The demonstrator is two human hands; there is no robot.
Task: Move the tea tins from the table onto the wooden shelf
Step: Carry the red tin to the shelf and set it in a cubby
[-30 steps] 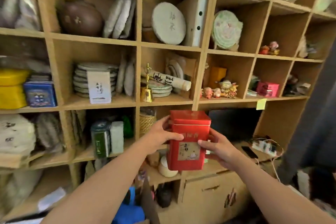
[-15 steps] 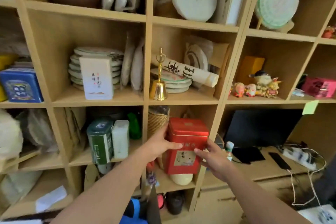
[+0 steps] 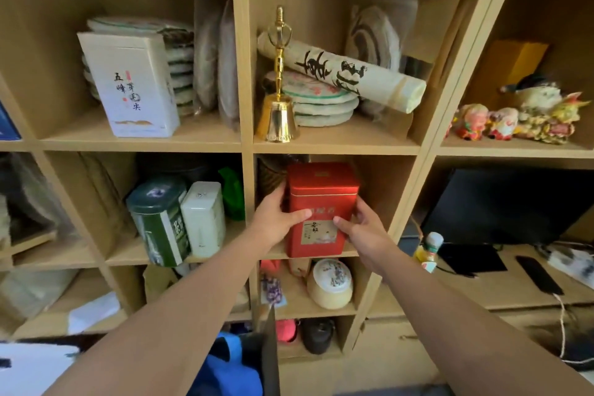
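**Red tin at the shelf cubby**

We held the red tea tin (image 3: 322,209) upright between both hands, our left hand (image 3: 275,222) clasping its left side and our right hand (image 3: 362,230) its right. Its base sat at the front edge of a middle cubby of the wooden shelf (image 3: 334,148). In the next cubby left stood a green tin (image 3: 159,222) beside a pale tin (image 3: 204,219).
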